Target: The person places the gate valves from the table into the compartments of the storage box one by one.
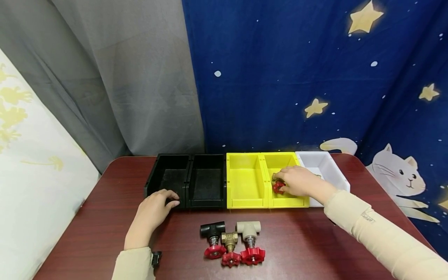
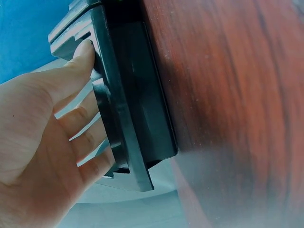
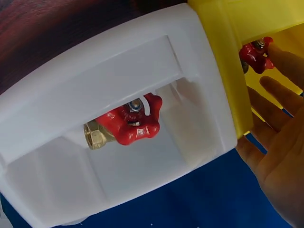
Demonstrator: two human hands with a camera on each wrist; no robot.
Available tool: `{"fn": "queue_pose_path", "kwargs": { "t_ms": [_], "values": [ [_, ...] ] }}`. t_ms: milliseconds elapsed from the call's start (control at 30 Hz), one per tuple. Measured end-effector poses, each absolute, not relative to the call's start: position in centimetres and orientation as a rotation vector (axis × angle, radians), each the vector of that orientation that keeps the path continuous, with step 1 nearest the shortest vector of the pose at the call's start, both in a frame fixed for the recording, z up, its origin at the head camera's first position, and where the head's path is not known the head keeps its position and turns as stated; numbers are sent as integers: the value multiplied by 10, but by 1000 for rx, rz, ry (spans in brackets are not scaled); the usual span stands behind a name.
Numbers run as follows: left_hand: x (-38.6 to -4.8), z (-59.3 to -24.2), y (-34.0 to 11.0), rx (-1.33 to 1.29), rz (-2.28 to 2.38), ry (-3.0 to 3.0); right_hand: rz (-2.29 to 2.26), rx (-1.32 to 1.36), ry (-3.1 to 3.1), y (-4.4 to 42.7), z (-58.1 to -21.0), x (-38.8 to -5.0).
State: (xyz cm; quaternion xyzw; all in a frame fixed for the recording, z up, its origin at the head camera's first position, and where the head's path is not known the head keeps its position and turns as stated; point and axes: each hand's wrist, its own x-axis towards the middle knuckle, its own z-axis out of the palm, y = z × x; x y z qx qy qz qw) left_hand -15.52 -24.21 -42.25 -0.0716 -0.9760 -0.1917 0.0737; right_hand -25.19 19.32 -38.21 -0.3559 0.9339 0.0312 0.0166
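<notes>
My right hand (image 1: 297, 181) reaches into the right yellow bin (image 1: 288, 202) and holds a brass valve with a red handwheel (image 1: 279, 187), thumb at the wheel. The right wrist view shows this valve (image 3: 256, 56) partly, beside the fingertips. My left hand (image 1: 154, 210) rests at the front edge of the leftmost black bin (image 1: 164, 163); in the left wrist view its thumb and fingers touch the bin's rim (image 2: 107, 80). Three valves lie on the table in front of the bins: one black (image 1: 212, 230), one brass (image 1: 229, 238), one beige (image 1: 249, 226), each with a red handwheel.
A second black bin (image 1: 207, 203) and another yellow bin (image 1: 246, 203) stand between my hands in the row. The white bin (image 3: 199, 109) at the right end contains a brass valve with a red handwheel (image 3: 135, 121). Curtains (image 1: 259, 77) hang behind the table (image 1: 182, 249).
</notes>
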Motion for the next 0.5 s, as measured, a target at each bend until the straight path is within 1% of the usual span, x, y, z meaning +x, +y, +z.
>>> {"fn": "queue_pose_path", "kwargs": {
  "t_ms": [267, 500],
  "values": [
    [-155, -422, -242, -211, -572, -2935, 111, -1155, 2939, 201, -378, -236],
    [-155, -423, -241, -218, -571, -2934, 22, -1183, 2987, 206, -380, -226]
  ]
}}
